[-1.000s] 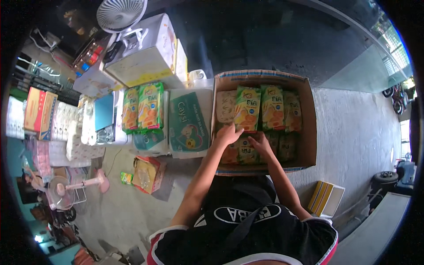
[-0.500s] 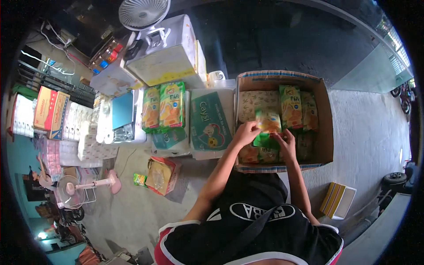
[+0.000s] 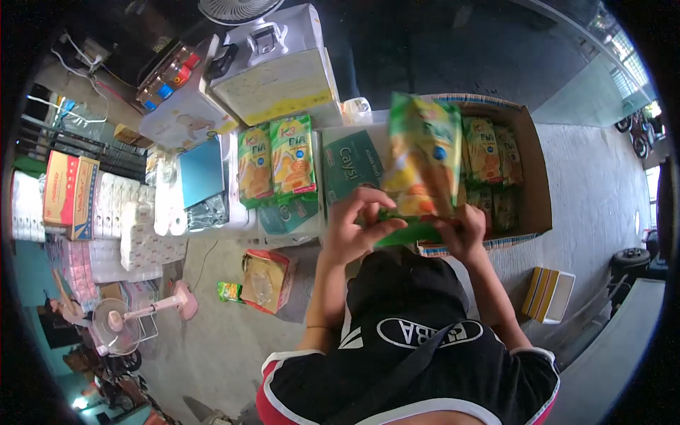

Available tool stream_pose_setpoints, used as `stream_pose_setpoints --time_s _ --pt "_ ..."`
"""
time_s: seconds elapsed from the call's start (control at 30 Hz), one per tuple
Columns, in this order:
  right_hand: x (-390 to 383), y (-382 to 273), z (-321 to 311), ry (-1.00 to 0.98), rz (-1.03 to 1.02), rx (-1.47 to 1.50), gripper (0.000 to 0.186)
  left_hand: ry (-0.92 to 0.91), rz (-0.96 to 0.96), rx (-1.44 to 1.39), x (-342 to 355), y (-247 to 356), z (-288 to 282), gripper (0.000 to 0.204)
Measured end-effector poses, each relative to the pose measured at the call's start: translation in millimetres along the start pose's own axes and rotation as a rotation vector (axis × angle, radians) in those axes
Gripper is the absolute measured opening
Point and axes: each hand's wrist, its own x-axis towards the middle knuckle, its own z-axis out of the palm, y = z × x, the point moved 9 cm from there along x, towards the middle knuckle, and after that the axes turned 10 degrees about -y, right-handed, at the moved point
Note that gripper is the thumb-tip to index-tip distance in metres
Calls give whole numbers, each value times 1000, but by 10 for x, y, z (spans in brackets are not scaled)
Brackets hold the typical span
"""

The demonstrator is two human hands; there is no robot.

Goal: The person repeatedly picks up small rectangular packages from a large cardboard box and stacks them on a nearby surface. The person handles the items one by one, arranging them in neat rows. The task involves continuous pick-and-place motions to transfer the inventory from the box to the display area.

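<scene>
A green and yellow snack packet is held up, tilted, over the near left part of an open cardboard box. My right hand is closed on its lower right corner. My left hand is at its lower left corner, with thumb and fingers bent around the green edge. Inside the box, similar packets stand in rows on the right side. The raised packet hides the left part of the box.
Left of the box, two more packets lie on wrapped teal-and-white packs. Behind them, a white carton carries a fan. On the floor are a red-edged box, a yellow-striped box and a pink standing fan.
The packet has been lifted from inside the box and brought nearer to me, between both hands. Both hands have risen with it, and the left has shifted left. The view has moved slightly.
</scene>
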Motion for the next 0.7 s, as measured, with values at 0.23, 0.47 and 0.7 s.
stream_pose_setpoints --time_s 0.23,0.47,0.7 --pt "310 1266 1517 -462 248 -292 34 234 -278 530 -768 -1784 -697 26" --pt "60 1586 2181 -494 539 -39 47 99 -496 498 -1126 -2060 -789 41" --pt "9 1688 2143 -413 721 173 59 201 -444 368 -1259 -2077 -553 59"
